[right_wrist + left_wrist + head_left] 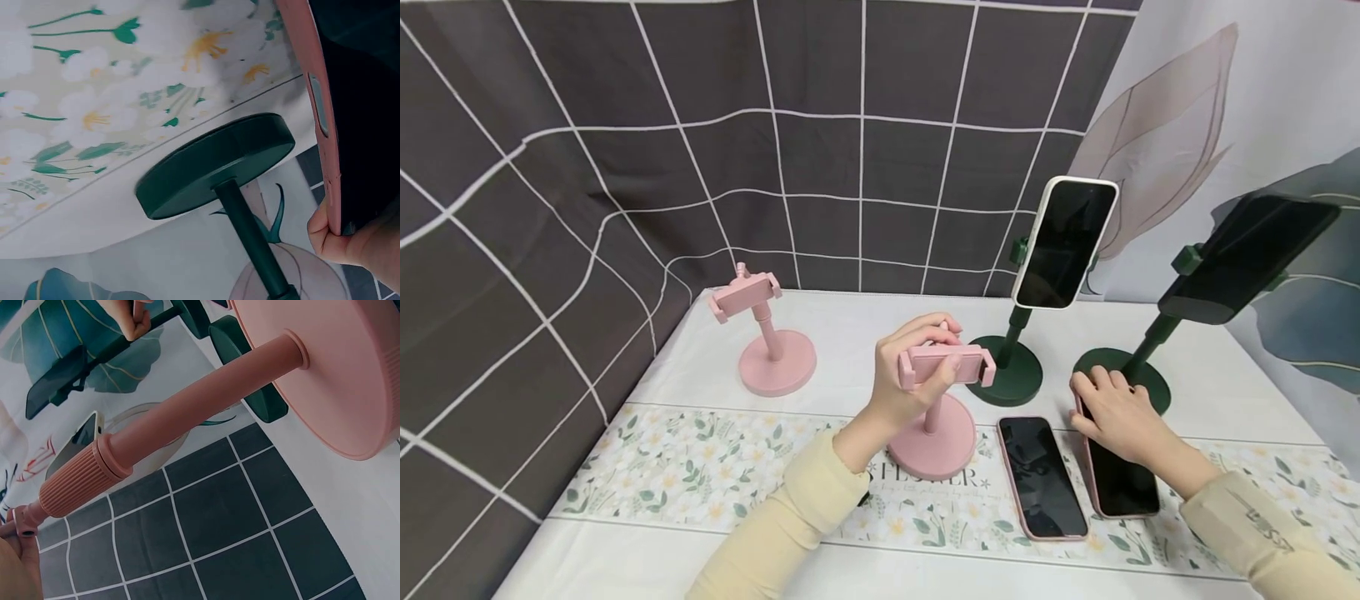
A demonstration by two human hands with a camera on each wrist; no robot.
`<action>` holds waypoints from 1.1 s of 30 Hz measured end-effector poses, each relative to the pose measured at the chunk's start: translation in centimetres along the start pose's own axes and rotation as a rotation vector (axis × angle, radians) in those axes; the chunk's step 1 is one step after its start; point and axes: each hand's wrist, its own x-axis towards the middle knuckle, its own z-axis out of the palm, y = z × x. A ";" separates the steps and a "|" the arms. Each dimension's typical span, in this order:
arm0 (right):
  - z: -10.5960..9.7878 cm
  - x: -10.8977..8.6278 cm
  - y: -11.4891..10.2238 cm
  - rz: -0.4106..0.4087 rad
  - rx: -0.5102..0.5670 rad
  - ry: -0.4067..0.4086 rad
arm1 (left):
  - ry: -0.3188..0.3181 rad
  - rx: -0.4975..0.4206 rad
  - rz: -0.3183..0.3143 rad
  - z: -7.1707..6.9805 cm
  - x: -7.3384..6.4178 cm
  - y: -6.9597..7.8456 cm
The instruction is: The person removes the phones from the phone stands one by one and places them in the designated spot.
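My left hand (901,367) grips the holder at the top of a pink phone stand (934,454), thumb across its front. The stand's round base is on the table; its stem (200,403) runs across the left wrist view, with some fingers (25,565) at the joint. No phone sits in this holder. With my right hand (1122,421) I hold the top end of a pink-edged phone (1123,483), a finger curled at its edge in the right wrist view. Left of it lies another pink-edged phone (1043,479), screen up.
A second pink stand (777,362) with an unfilled holder stands at the back left. Two green stands (1017,379) (1153,392) at the back right carry a white-edged phone (1066,242) and a dark phone (1247,258). A floral strip (700,467) crosses the white table.
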 end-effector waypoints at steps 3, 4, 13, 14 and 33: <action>-0.1 -0.1 0.0 0.032 0.062 0.018 | 0.010 0.004 0.004 0.0 0.0 0.0; -0.2 -0.1 -0.1 0.045 0.085 0.026 | 0.013 0.003 0.003 0.0 0.0 0.1; 0.2 -0.3 -1.0 0.137 0.195 0.071 | 0.018 -0.007 -0.003 0.2 0.0 0.1; 0.3 -0.3 -1.0 0.146 0.199 0.074 | 0.019 -0.007 -0.001 0.2 0.0 0.1; 2.0 -1.5 -1.7 0.245 0.245 -0.056 | 0.034 0.010 0.009 0.3 0.0 0.2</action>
